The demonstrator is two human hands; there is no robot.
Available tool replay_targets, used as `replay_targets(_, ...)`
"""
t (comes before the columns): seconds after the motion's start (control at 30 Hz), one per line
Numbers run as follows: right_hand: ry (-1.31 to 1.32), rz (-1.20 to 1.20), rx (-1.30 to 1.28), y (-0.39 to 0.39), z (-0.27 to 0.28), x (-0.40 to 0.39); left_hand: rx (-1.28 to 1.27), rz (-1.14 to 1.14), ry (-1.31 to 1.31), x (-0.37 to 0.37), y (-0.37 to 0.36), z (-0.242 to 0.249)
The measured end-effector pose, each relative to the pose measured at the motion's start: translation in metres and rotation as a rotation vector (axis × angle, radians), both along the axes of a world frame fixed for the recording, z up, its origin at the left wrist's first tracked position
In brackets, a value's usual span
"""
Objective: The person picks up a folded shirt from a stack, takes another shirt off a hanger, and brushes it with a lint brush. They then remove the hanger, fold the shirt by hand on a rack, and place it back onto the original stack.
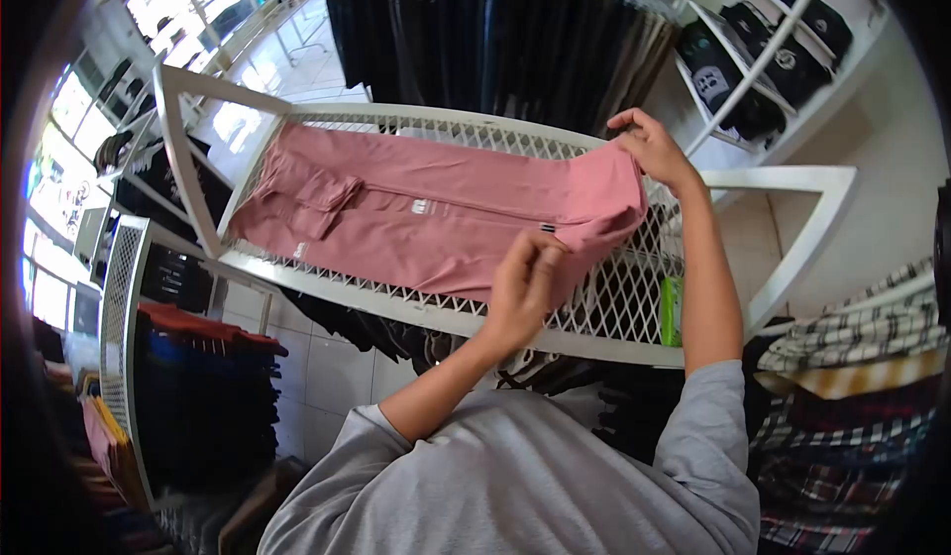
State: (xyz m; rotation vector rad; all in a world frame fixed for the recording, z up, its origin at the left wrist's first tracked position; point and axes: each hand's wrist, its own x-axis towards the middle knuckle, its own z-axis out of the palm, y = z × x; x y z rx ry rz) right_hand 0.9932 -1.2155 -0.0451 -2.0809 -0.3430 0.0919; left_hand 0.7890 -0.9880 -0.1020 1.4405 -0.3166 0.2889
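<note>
A pink garment (446,173) lies folded into a long strip across a white metal mesh shelf (634,292). Small white prints show on its middle and near its left end, where the cloth is bunched. Its right end rises in a rounded fold. My left hand (525,282) is closed on the near side of that fold, thumb and fingers pinching the cloth beside a small dark label. At the far right corner, my right hand (649,151) grips the garment's edge between thumb and fingers.
A green packet (672,312) rests on the mesh by my right forearm. Dark trousers (495,45) hang on a rack behind the shelf. Caps (738,89) sit on shelves at the upper right, plaid clothes (852,396) hang at right, and stacked dark clothes (208,396) stand at left.
</note>
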Motion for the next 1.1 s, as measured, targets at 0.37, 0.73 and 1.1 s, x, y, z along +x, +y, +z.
replay_targets(0.37,0.321,0.339,0.440,0.185,0.080,0.040,-0.545,0.464,0.057,0.008,0.185,0.024)
replay_targets(0.73,-0.125,0.516,0.098,0.479,0.023,0.112,-0.177,1.006,-0.010,0.011,0.384,0.001)
replay_targets(1.1,-0.311,0.222,-0.192,0.558,-0.093,0.099,0.718,1.320,0.211,0.005,0.431,-0.024)
